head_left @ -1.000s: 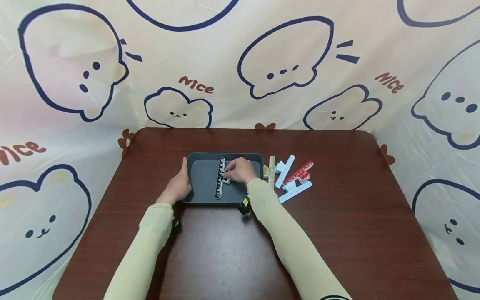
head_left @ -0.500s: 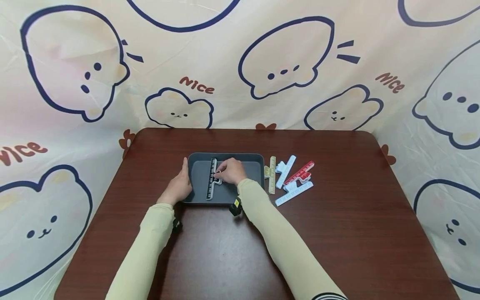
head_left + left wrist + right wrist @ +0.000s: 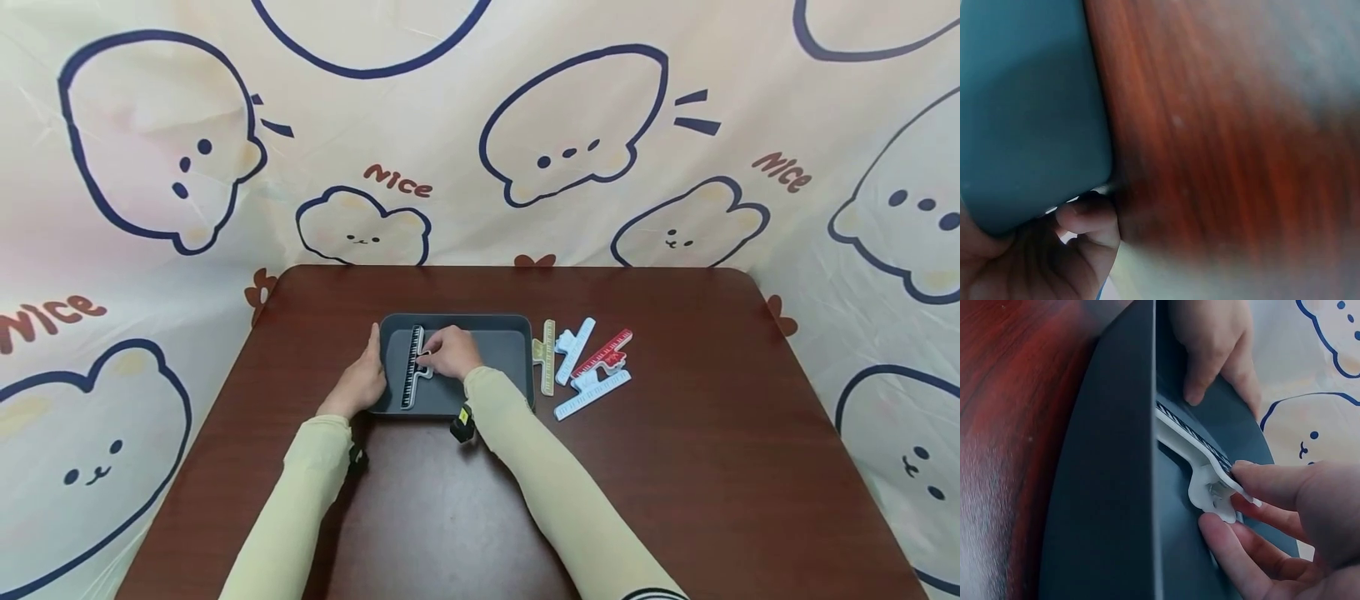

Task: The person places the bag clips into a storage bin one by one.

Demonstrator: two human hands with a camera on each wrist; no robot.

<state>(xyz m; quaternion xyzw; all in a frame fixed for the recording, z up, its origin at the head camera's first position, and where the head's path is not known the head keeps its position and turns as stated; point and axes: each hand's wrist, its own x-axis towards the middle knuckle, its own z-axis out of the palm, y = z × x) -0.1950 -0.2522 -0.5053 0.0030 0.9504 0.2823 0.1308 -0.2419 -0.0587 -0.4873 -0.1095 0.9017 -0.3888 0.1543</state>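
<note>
My left hand (image 3: 360,383) grips the left end of a dark grey rectangular tray (image 3: 491,385). In the right wrist view its thumb lies inside the rim and the fingers outside; in the left wrist view, curled fingers (image 3: 1088,219) show at the tray's corner. With thumb and fingertips, my right hand (image 3: 452,352) pinches the white handle of a long clip (image 3: 411,371) patterned like piano keys in black and white. This clip stands lengthwise front to back in the left part of the tray, close over its floor. The right wrist view shows the clip's white side (image 3: 1179,437) between the fingers.
Several ruler-like clips lie on the brown table (image 3: 675,467) right of the tray: a yellow clip (image 3: 549,358), a blue clip (image 3: 576,350), a red clip (image 3: 603,354) and a light blue clip (image 3: 592,395). A cartoon-printed cloth (image 3: 450,125) hangs around the table.
My right hand has moved the piano-key clip leftward across the tray, towards its left wall. The left hand stays at the tray's end. The view has tilted slightly.
</note>
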